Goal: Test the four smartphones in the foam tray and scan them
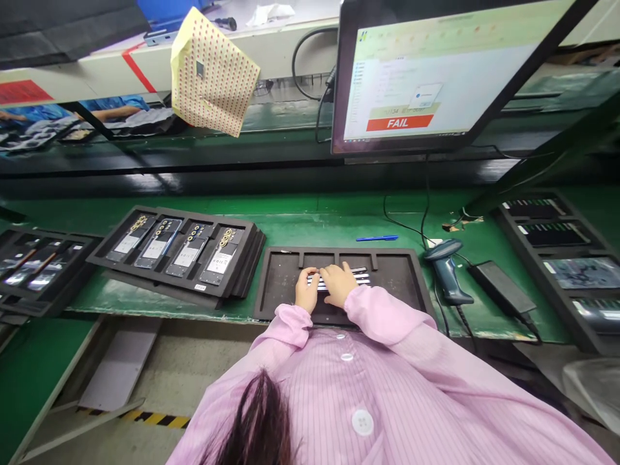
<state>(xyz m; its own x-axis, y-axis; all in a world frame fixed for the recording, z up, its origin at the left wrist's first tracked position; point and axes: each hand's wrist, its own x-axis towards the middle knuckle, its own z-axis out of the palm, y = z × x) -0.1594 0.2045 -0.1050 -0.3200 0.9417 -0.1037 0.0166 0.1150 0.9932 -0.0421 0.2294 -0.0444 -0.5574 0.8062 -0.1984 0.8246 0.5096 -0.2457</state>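
Observation:
A black foam tray (397, 274) lies on the green bench right in front of me. Several thin white-and-black strips (362, 276) rest side by side in its middle. My left hand (307, 290) is at the strips' left end, fingers bent over them; whether it pinches one is too small to tell. Beside it, my right hand (338, 284) lies over the strips with its fingers spread across their top, partly hiding them. The two hands almost touch at the fingertips.
Stacked trays with phone-like units (217, 258) stand left, more trays (581, 271) right. A blue pen (376, 238), a barcode scanner (450, 271) with cables and a black adapter (501, 290) lie nearby. A monitor (397, 84) showing FAIL and a yellow dotted sheet (213, 77) hang above.

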